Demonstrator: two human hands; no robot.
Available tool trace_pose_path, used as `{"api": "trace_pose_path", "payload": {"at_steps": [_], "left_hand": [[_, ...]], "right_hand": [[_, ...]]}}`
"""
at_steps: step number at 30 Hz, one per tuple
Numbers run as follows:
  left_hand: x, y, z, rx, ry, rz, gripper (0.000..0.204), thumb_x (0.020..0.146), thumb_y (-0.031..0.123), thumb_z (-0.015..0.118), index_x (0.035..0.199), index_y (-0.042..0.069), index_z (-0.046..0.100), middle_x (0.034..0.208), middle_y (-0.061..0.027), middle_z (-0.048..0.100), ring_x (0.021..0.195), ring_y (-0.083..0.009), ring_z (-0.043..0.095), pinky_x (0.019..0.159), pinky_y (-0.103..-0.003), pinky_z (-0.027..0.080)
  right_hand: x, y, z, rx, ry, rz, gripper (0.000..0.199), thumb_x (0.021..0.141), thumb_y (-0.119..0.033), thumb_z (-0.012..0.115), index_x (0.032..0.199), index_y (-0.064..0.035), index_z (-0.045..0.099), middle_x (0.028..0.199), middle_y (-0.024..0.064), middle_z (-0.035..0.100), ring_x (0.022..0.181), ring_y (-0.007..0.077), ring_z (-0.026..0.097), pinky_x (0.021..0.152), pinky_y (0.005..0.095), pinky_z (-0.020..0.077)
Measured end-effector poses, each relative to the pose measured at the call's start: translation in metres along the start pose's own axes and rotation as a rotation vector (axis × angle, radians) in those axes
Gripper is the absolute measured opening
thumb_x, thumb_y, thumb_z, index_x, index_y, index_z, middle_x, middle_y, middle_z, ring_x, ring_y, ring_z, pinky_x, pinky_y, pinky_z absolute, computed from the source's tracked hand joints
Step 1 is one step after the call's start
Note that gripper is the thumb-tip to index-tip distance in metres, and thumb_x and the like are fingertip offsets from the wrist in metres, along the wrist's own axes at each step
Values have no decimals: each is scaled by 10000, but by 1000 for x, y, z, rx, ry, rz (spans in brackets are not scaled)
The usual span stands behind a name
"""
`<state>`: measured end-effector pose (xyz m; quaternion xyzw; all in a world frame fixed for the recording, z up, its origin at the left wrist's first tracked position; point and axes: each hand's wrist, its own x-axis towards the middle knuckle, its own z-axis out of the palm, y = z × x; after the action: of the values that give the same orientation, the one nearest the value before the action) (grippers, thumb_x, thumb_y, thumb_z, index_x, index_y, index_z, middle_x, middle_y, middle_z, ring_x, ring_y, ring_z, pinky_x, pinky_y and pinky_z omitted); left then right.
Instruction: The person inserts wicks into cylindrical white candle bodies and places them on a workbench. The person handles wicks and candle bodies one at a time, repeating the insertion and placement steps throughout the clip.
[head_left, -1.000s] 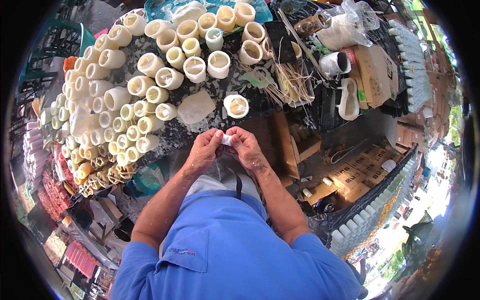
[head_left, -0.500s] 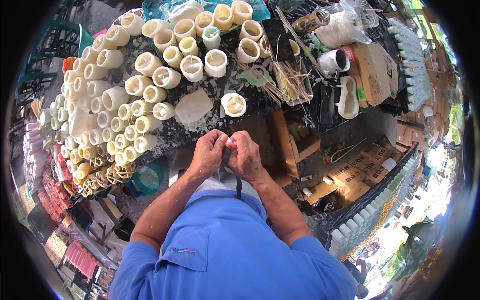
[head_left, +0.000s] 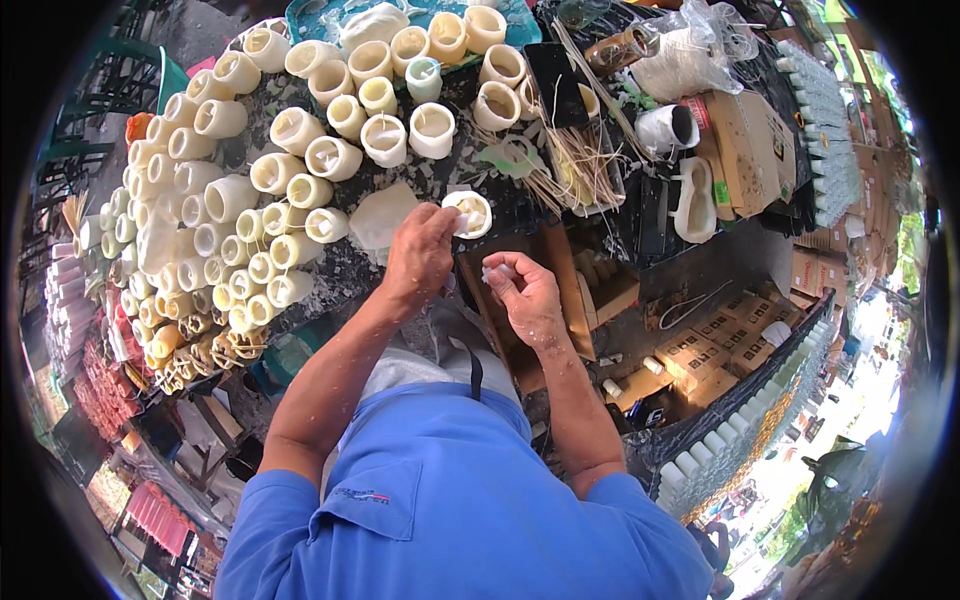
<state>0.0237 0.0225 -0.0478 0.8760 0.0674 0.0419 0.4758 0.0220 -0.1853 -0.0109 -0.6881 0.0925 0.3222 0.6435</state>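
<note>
A round, hollow cream wax candle cup (head_left: 468,213) stands near the table's front edge, with pale pieces inside it. My left hand (head_left: 421,255) is at its near left rim, fingers pressed together; a white bit shows by the fingertips, but what they hold is not clear. Lower and to the right, over an open cardboard box, my right hand (head_left: 530,301) pinches a small white piece (head_left: 491,274) between thumb and forefinger. A flat pale wax sheet (head_left: 382,216) lies just left of the cup, partly behind my left hand.
Many similar wax cups (head_left: 272,172) crowd the dark, wax-strewn table to the left and back. Dry sticks (head_left: 578,170) and a cardboard carton (head_left: 752,150) lie to the right. The open cardboard box (head_left: 567,300) stands below the table edge.
My hands were together in front of my body and have parted. The left has moved forward to the wax cup; the right has shifted right with the small white piece.
</note>
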Motion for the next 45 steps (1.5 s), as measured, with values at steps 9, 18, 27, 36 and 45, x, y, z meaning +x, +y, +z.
{"api": "trace_pose_path", "payload": {"at_steps": [9, 18, 27, 36, 45], "left_hand": [[4, -3, 25, 39, 50, -86, 205, 1020, 122, 703, 1175, -3, 753, 1007, -215, 719, 882, -408, 718, 797, -477, 571], [-8, -16, 19, 126, 74, 3, 267, 946, 159, 823, 1175, 29, 776, 1050, -153, 704, 886, -337, 708, 787, -440, 569], [9, -10, 25, 92, 147, 107, 243, 932, 108, 800, 1166, 47, 775, 1019, -122, 695, 985, -343, 667, 835, -462, 562], [6, -18, 25, 55, 88, 282, 171, 919, 60, 809, 1089, 44, 795, 982, -100, 723, 924, -316, 657, 804, -432, 561], [-1, -23, 27, 22, 140, 177, 192, 923, 57, 813, 1113, 38, 796, 1052, -113, 727, 952, -325, 669, 822, -426, 567]], "right_hand": [[5, 20, -7, -3, 94, -37, 268, 1052, -1, 708, 1319, 27, 692, 1091, 71, 754, 929, 114, 727, 850, 292, 646], [41, 8, -8, -203, 245, -264, 224, 1053, -2, 692, 1273, 34, 715, 1064, 72, 768, 924, 117, 742, 851, 318, 639], [90, -7, 6, -724, 286, -818, 260, 950, 20, 744, 1209, -7, 750, 1076, 173, 765, 978, 352, 724, 874, 426, 590], [93, -9, 1, -846, 142, -838, 257, 876, 74, 728, 1120, 1, 756, 1099, 156, 740, 1029, 378, 686, 889, 473, 574], [90, -10, -7, -899, 174, -865, 295, 865, 74, 760, 1128, -44, 822, 1098, 123, 691, 1002, 336, 658, 847, 431, 566]]}}
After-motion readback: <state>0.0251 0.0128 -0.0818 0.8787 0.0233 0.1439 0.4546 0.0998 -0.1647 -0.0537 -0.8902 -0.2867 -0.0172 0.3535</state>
